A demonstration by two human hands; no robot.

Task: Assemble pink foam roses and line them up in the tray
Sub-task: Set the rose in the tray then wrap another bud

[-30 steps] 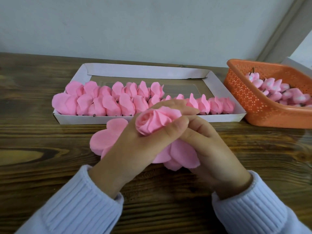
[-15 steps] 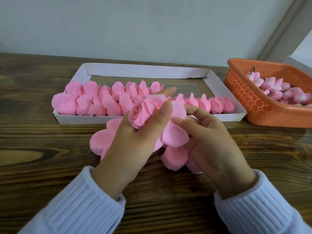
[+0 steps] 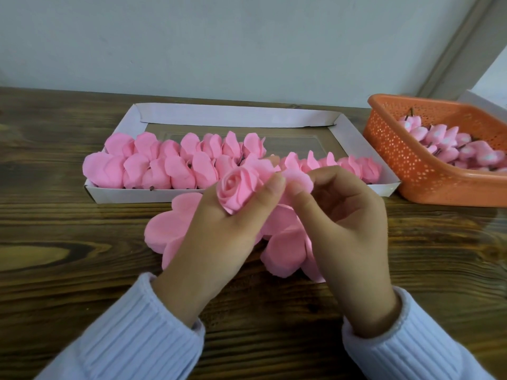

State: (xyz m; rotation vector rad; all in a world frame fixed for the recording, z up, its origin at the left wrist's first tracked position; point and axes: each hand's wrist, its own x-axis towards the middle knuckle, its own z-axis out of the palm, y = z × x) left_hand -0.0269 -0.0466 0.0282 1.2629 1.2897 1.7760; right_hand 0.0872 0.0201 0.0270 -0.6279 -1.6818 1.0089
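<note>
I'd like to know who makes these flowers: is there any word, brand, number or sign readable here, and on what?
None: no text shows anywhere. The white tray, the orange basket, the half-made rose, the finished roses, the sleeves and the wooden table all look plain, with no print or label in view.

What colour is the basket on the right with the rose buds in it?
Orange, with small perforated holes in its walls; the basket shows in the head view, the only one.

Orange basket (image 3: 406,160) runs off the right edge (its buds (image 3: 439,134) partly hidden).
</note>
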